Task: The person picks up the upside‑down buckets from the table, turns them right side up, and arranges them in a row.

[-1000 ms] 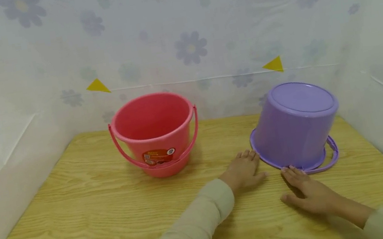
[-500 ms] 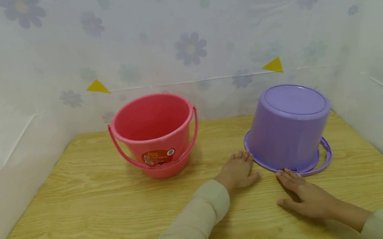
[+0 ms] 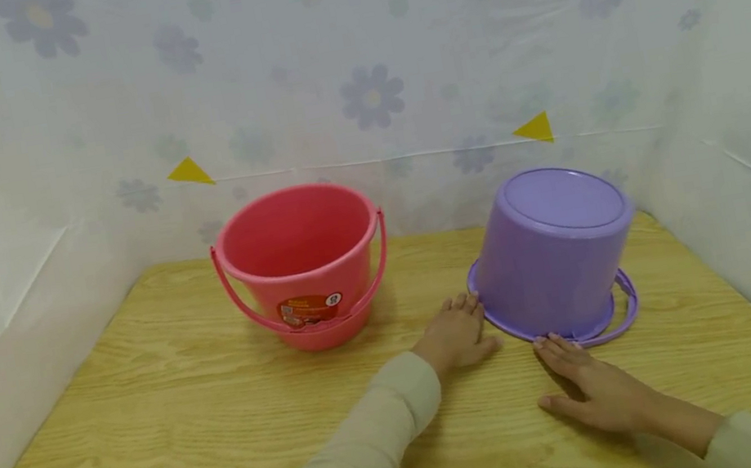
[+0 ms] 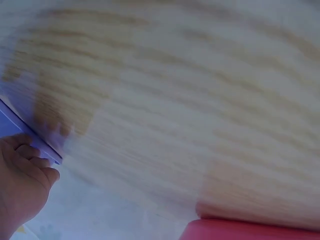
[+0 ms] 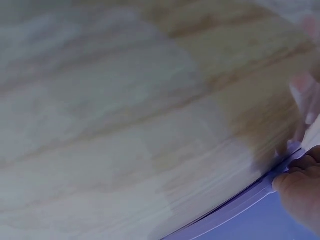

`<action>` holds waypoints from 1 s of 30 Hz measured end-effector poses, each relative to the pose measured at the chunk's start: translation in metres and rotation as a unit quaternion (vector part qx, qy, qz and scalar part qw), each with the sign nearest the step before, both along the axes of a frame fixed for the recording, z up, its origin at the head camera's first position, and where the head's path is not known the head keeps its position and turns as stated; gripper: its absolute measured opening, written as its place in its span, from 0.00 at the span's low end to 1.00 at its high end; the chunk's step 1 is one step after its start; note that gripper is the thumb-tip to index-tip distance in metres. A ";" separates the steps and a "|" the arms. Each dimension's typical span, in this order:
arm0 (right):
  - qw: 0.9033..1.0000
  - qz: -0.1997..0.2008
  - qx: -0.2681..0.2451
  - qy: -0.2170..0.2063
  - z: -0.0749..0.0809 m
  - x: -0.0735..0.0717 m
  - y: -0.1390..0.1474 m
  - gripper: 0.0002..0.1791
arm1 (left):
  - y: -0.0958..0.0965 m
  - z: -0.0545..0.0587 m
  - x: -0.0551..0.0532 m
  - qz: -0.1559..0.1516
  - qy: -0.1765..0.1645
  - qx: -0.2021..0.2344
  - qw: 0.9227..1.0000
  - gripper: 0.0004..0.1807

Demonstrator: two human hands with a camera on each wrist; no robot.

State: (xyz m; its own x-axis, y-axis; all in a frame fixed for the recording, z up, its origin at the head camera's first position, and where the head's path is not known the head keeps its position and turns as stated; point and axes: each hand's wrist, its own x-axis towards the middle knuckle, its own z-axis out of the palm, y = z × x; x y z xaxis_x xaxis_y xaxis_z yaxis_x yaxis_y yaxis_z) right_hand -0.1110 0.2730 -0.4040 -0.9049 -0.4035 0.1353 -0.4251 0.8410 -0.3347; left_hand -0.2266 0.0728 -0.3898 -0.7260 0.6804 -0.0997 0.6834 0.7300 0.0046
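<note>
A purple bucket stands upside down on the right part of the wooden table, its rim down and its purple handle lying out to the right. The fingertips of my left hand are at the left front of that rim, fingers extended, palm down. My right hand has its fingers stretched forward to the front of the rim, thumb spread to the left. Both wrist views show fingers right at the purple rim. Left of the hands, a pink bucket stands upright with its handle hanging in front.
The wood-grain table fills the lower view. Behind it hangs a white flowered sheet with two yellow triangles, and pale sheets close off both sides. The pink bucket bears a red label.
The purple bucket has slid a little to the left along the table, and both hands have moved left with it. The pink bucket stays in place.
</note>
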 end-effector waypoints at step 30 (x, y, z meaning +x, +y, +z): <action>0.997 -0.068 0.029 0.008 0.002 -0.011 0.008 0.37 | -0.014 -0.005 0.004 -0.043 -0.033 0.041 0.998 0.33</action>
State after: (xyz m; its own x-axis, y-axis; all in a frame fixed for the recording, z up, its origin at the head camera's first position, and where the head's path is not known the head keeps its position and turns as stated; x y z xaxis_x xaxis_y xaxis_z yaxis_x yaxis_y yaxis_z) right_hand -0.1222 0.2810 -0.4022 -0.9499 -0.2843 0.1301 -0.3102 0.9089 -0.2787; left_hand -0.2225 0.0583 -0.3944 -0.6588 0.7473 -0.0873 0.7394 0.6645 0.1082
